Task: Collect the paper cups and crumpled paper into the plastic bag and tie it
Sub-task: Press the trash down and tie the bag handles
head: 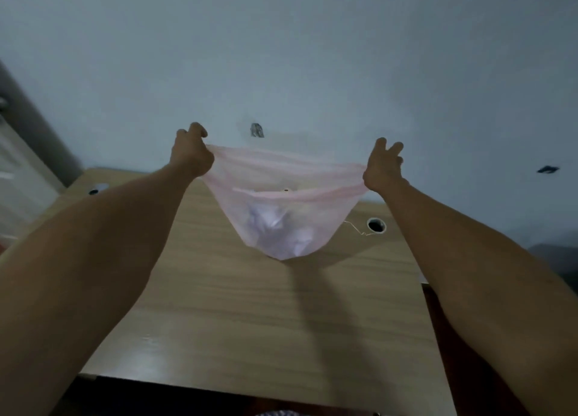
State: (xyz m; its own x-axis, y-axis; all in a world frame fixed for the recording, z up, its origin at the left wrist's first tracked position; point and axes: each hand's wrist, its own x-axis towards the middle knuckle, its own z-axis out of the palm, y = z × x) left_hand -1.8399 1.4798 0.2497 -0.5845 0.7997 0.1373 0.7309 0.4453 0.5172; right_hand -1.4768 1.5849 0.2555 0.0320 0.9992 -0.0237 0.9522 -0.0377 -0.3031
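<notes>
Plastic bag (283, 215), thin and pale pink, hangs in the air between my two hands, lifted clear above the far half of the wooden table (237, 306) so its weight pulls the load down to the bottom. My left hand (192, 156) is closed in a fist around one corner of the rim, and my right hand (383, 168) pinches the opposite corner between thumb and lower fingers, the other fingers splayed loose above it. I hold the two corners well apart so the mouth stretches into a long slit and the top edges draw taut, which I judge gives me two free ears of plastic to knot. Through the skin of the bag I see white crumpled paper (281, 231) bunched at the lowest point; I cannot make out the cups for certain, only pale shapes. No cups or paper lie on the part of the table I can see, so collecting looks finished and tying is what remains. A round cable hole (376, 225) sits in the table just right of the bag, with a thin string beside it. The film is flimsy and could tear if I pull harder.
</notes>
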